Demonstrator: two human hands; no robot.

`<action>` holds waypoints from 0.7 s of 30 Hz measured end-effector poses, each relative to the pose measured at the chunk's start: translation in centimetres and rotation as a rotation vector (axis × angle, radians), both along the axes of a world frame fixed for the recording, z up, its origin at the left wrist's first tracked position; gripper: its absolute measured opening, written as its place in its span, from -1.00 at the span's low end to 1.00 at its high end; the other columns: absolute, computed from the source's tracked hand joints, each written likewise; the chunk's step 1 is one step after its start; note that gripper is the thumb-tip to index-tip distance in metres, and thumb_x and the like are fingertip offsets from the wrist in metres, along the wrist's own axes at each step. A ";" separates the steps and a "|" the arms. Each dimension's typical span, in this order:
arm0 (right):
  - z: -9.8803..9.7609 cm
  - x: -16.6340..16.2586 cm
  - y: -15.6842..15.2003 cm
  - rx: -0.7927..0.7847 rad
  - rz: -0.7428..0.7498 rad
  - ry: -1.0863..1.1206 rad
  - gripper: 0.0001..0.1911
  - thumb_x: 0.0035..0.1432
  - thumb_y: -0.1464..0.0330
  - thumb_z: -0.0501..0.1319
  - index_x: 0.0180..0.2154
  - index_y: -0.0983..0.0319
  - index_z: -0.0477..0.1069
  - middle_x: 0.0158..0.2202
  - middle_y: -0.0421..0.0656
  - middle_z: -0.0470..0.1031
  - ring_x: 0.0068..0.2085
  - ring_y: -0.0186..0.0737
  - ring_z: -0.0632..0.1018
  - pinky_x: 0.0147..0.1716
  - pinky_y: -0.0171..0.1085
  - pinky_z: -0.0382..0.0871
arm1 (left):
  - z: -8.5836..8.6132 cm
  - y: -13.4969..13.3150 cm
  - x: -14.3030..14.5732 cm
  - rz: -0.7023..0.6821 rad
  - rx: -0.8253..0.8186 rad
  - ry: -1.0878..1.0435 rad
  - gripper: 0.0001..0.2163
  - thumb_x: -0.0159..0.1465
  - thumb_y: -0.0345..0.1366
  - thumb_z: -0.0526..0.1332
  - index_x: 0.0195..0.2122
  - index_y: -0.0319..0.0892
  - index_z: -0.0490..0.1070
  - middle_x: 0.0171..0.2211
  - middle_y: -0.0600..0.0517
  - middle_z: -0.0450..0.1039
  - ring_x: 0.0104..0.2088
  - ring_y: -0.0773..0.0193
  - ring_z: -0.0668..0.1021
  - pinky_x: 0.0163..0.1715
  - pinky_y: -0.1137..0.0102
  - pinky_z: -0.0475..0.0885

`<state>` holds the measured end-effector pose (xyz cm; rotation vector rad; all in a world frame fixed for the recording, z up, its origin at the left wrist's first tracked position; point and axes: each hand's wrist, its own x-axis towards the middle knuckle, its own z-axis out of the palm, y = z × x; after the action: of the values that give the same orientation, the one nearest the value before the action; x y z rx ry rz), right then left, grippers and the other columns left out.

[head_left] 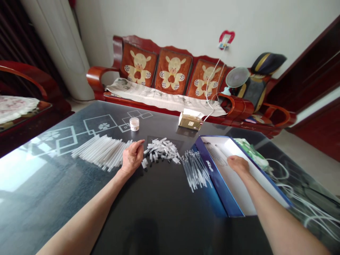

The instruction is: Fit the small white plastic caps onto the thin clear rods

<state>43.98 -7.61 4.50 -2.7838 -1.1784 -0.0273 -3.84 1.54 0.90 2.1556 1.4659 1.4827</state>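
My left hand [132, 156] rests on the dark glass table [53, 184], fingers curled in a pinch between a pile of white pen barrels [102, 150] and a heap of small pen caps [162, 148]. What it pinches is too small to make out. My right hand [238, 164] reaches into a blue-edged white box [239, 191], fingers curled downward near a few finished pens [216, 154] lying inside. A bunch of thin clear refills [195, 168] lies between the caps and the box.
A small white jar [134, 124] and a tissue box [190, 119] stand farther back. A green packet [252, 154] and white cables [300, 198] lie right of the box. A red wooden sofa [170, 71] stands beyond the table.
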 end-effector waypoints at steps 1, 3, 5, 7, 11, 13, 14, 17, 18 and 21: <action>-0.3 0.0 0.2 -0.016 0.005 0.015 -0.79 -0.06 0.38 0.18 -0.41 0.20 0.60 -0.36 0.02 0.61 -0.35 -0.01 0.59 -0.38 -0.22 0.36 | 0.4 0.3 -0.2 0.050 -0.062 -0.049 -0.72 0.29 -0.26 0.05 -0.12 -0.18 0.50 -0.46 0.05 0.48 -0.44 0.34 0.51 -0.34 0.49 0.40; -0.7 0.1 0.6 -0.044 0.024 0.044 -0.80 -0.03 0.37 0.18 -0.43 0.19 0.60 -0.35 0.02 0.60 -0.35 0.00 0.59 -0.38 -0.20 0.35 | 1.2 0.9 -0.8 0.133 -0.193 -0.088 -0.69 0.26 -0.25 0.05 -0.10 -0.19 0.52 -0.57 0.11 0.44 -0.52 0.37 0.47 -0.39 0.50 0.38; -0.8 0.1 1.0 -0.060 0.051 0.070 -0.80 0.02 0.38 0.16 -0.46 0.19 0.58 -0.36 0.05 0.59 -0.35 -0.01 0.58 -0.38 -0.17 0.32 | 2.3 1.7 -1.7 0.175 -0.276 -0.052 -0.67 0.24 -0.27 0.05 -0.08 -0.19 0.52 -0.58 0.11 0.45 -0.53 0.35 0.48 -0.42 0.50 0.36; -0.6 0.3 1.4 -0.060 0.074 0.092 -0.77 0.06 0.41 0.15 -0.54 0.20 0.53 -0.38 0.08 0.57 -0.38 -0.03 0.56 -0.37 -0.13 0.31 | 3.3 2.4 -2.8 0.180 -0.328 0.047 -0.67 0.22 -0.30 0.05 -0.10 -0.18 0.54 -0.50 0.06 0.54 -0.45 0.30 0.54 -0.37 0.49 0.38; 0.8 0.1 2.1 -0.027 0.091 0.107 -0.75 0.02 0.50 0.19 -0.65 0.21 0.43 -0.36 0.12 0.56 -0.37 -0.04 0.55 -0.31 -0.06 0.32 | 4.7 2.5 -4.4 0.165 -0.404 0.387 -0.72 0.20 -0.30 0.08 -0.19 -0.13 0.58 -0.32 -0.02 0.61 -0.30 0.20 0.60 -0.26 0.44 0.42; 1.8 -0.8 2.1 0.021 0.091 0.102 -0.88 0.02 0.47 0.23 -0.51 0.21 0.50 -0.27 0.14 0.57 -0.31 -0.01 0.57 -0.27 -0.06 0.34 | 4.7 1.8 -4.3 0.128 -0.434 0.549 -0.74 0.21 -0.30 0.09 -0.23 -0.13 0.57 -0.31 -0.05 0.60 -0.26 0.16 0.60 -0.24 0.41 0.43; 2.4 -1.7 2.1 0.056 0.103 0.098 -0.91 0.04 0.44 0.24 -0.40 0.22 0.53 -0.23 0.13 0.57 -0.28 -0.01 0.57 -0.24 -0.06 0.34 | 4.6 1.4 -4.0 0.108 -0.443 0.618 -0.75 0.22 -0.30 0.09 -0.24 -0.14 0.57 -0.31 -0.07 0.59 -0.25 0.15 0.60 -0.24 0.39 0.44; 4.0 -6.0 1.4 0.267 0.273 0.090 -0.79 0.11 0.41 0.21 -0.19 0.19 0.54 -0.20 0.06 0.59 -0.22 -0.05 0.58 -0.16 -0.08 0.35 | 4.2 0.2 -2.8 0.064 -0.471 0.791 -0.76 0.26 -0.33 0.07 -0.24 -0.22 0.53 -0.25 -0.16 0.55 -0.22 0.10 0.59 -0.25 0.34 0.47; 4.3 -8.0 1.0 0.353 0.381 0.092 -0.78 0.13 0.40 0.20 -0.17 0.20 0.53 -0.18 0.04 0.59 -0.20 -0.07 0.58 -0.14 -0.11 0.36 | 4.0 -0.1 -2.4 0.055 -0.486 0.830 -0.76 0.27 -0.34 0.06 -0.23 -0.25 0.53 -0.23 -0.20 0.53 -0.21 0.08 0.59 -0.25 0.33 0.47; 3.8 -15.3 -0.1 0.587 0.682 0.128 -0.80 0.17 0.37 0.16 -0.20 0.20 0.54 -0.17 -0.06 0.59 -0.18 -0.14 0.58 -0.13 -0.20 0.38 | 4.0 -0.7 -1.3 0.055 -0.521 0.884 -0.76 0.27 -0.39 0.05 -0.22 -0.34 0.51 -0.22 -0.28 0.50 -0.18 0.03 0.58 -0.24 0.30 0.48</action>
<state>28.66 -7.75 8.35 -1.7730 -1.6819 -0.1094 -5.16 0.88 4.87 2.4860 1.8487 0.0204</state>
